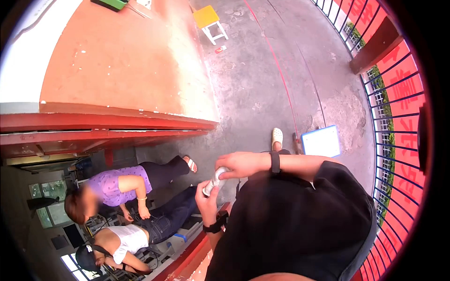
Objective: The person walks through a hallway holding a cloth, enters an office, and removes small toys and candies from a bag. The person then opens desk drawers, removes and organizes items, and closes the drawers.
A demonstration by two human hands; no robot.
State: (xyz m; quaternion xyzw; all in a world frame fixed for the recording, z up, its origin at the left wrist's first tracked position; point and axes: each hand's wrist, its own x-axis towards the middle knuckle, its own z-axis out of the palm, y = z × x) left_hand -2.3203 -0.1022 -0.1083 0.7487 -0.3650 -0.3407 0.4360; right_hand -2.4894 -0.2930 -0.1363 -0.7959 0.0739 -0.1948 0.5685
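Observation:
My left hand [206, 199], with a dark watch at its wrist, is closed around the lower end of a small pale, shiny cylindrical object [214, 182]. On its upper end are the curled fingers of my right hand [239, 164], which has a black band at the wrist. Both hands hold the object in front of my black shirt, tilted in the view. The fingers hide part of it, and what it is exactly cannot be made out.
Two people, one in a purple top [110, 187] and one in a white top [131, 239], are at the lower left by a red-edged doorway. A yellow stool [206, 17], a blue-edged white board [321, 142] and a dark railing [393, 105] also show.

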